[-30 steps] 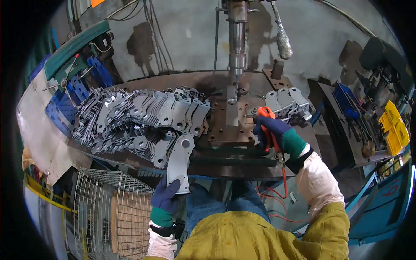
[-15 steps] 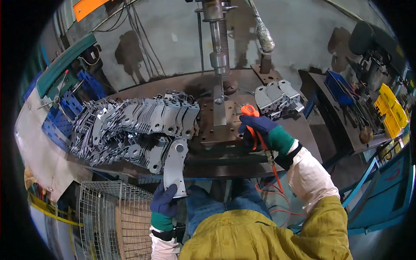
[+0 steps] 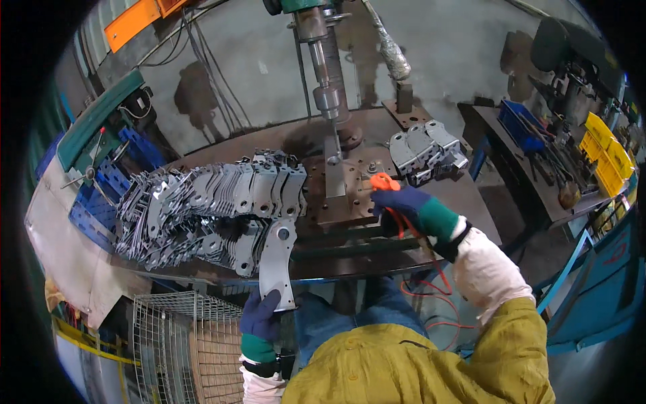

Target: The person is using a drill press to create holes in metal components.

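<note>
My left hand [image 3: 261, 316], in a dark blue glove, grips the lower end of a flat, curved grey metal plate [image 3: 274, 264] with a round hole near its top. This plate overlaps the front of a large stack of similar metal plates [image 3: 249, 185]. My right hand [image 3: 402, 205], gloved alike, is closed around an orange air blow gun [image 3: 384, 182] from which an orange hose [image 3: 441, 286] hangs. Left of the blow gun, a drill press spindle [image 3: 327, 94] stands over a narrow steel block [image 3: 334, 178] on a base plate [image 3: 356, 212].
Several formed plates [image 3: 427, 149] lie at the table's back right. A wire basket [image 3: 195, 323] stands below the front edge at left. On the right, a side bench [image 3: 498, 135] carries a blue bin [image 3: 519, 126], tools and a yellow bin [image 3: 605, 151].
The whole view has shifted slightly. Both hands keep their holds, the left on the metal plate and the right on the blow gun, nearly in the same places.
</note>
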Tool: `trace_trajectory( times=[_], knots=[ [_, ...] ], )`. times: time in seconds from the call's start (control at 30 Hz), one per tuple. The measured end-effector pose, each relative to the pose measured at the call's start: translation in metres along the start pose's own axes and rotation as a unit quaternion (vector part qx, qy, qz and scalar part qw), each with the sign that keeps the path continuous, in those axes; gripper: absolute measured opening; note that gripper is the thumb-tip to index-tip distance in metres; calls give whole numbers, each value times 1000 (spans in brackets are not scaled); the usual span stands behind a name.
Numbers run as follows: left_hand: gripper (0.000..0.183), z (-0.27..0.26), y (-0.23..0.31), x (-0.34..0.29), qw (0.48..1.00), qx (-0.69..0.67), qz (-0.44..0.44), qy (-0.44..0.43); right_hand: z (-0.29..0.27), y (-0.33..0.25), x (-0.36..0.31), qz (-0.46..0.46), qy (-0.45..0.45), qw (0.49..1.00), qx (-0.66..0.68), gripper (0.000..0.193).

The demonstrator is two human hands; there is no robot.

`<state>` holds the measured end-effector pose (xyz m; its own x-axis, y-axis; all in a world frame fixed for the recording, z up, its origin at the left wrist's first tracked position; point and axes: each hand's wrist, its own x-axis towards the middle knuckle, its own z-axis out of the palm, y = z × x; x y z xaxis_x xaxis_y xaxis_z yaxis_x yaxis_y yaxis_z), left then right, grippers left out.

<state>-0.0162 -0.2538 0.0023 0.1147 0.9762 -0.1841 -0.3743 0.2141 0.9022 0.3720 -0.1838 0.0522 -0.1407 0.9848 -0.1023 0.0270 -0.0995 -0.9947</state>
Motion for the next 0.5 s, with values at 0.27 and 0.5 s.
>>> trace_trajectory(
  times=[0.27,0.5],
  knots=[
    [43,-35,-31,26,997,-53,25,44,-77,44,-128,33,222,973,52,38],
    [39,-42,-46,86,998,23,57,-10,-93,150,-303,23,762,625,-167,34]
  ],
)
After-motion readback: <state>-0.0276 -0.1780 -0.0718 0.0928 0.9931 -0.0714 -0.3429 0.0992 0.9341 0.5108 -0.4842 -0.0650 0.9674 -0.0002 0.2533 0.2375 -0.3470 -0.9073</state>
